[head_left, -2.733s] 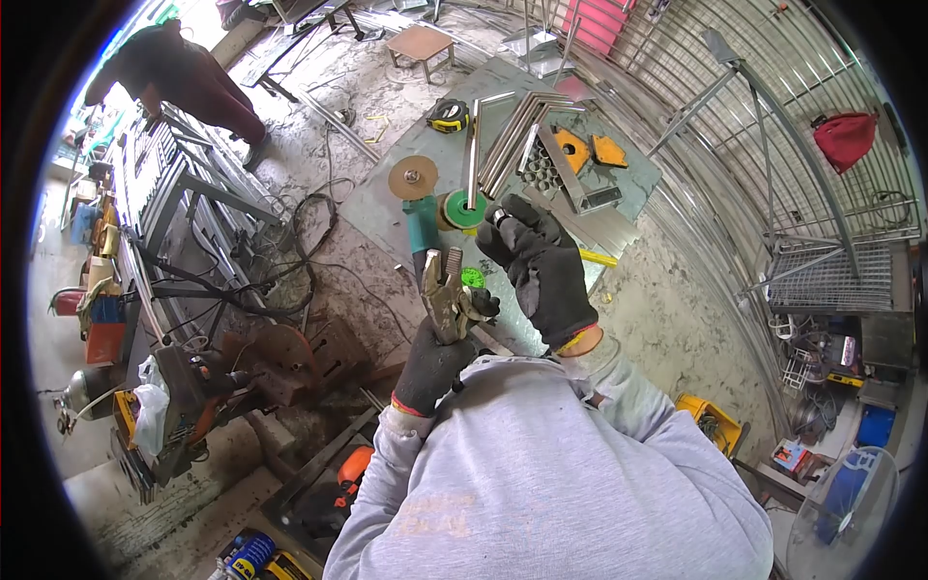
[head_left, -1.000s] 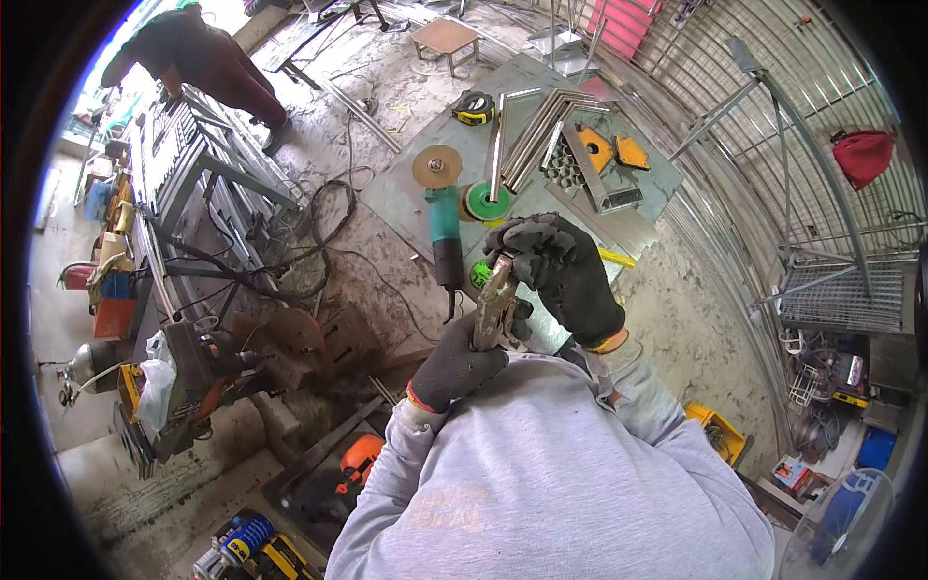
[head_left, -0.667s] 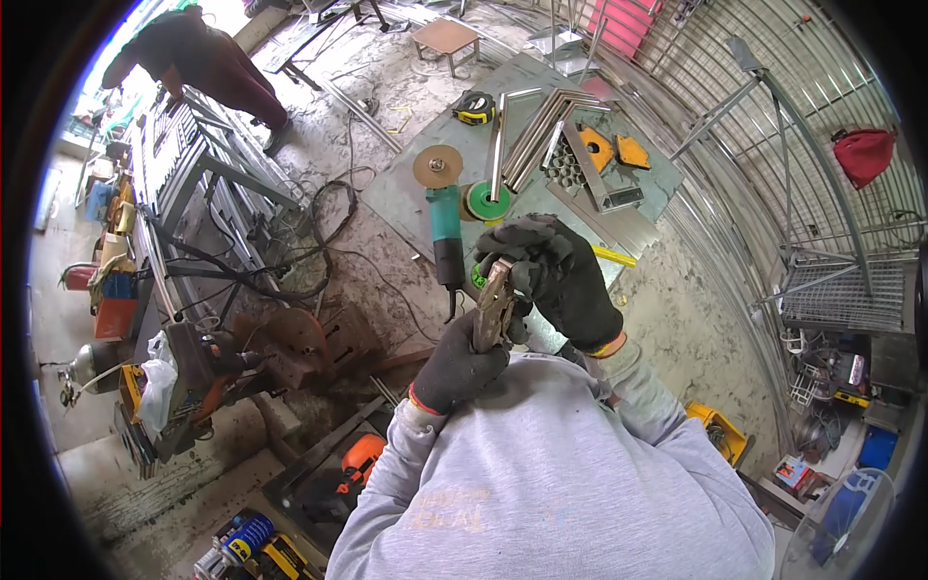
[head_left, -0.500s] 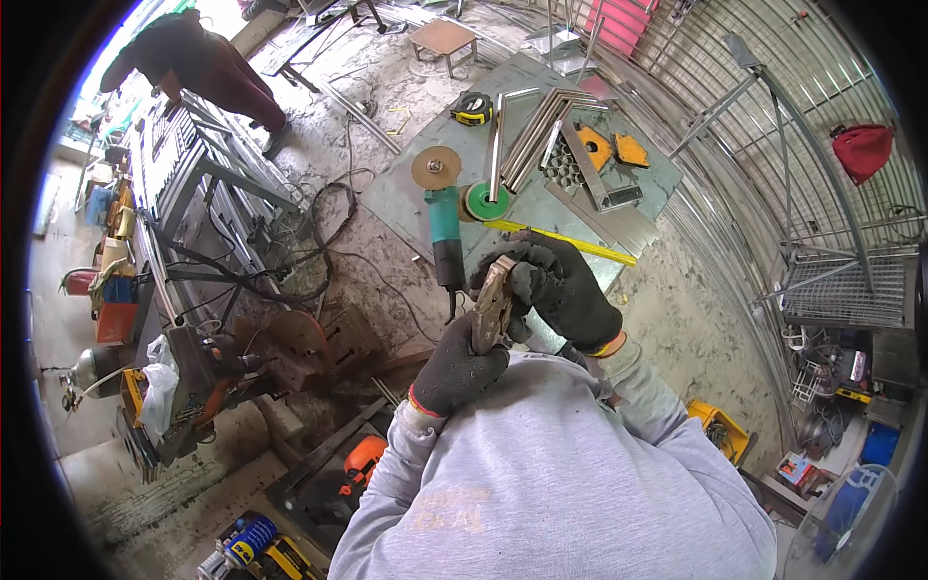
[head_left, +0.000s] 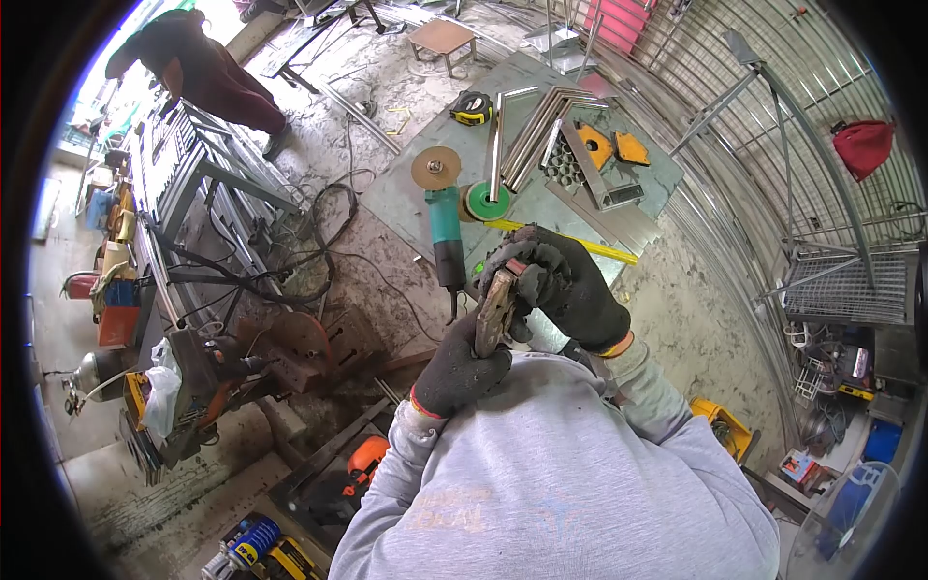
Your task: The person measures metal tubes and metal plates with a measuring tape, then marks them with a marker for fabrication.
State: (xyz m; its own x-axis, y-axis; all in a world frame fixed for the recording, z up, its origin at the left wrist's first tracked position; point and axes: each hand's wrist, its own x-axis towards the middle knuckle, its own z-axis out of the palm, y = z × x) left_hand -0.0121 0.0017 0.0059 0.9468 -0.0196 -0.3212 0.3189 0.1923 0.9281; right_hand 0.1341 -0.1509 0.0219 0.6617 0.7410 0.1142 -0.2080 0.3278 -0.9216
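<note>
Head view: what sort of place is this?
Probably a metalworking or fabrication workshop. An angle grinder with a disc fitted lies in front of the worker, near a bundle of bent metal bars or tubes and a tape measure.

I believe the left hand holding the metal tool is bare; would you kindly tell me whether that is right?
Not quite: the head view shows that the left hand holding the metal tool wears a dark glove.
</note>
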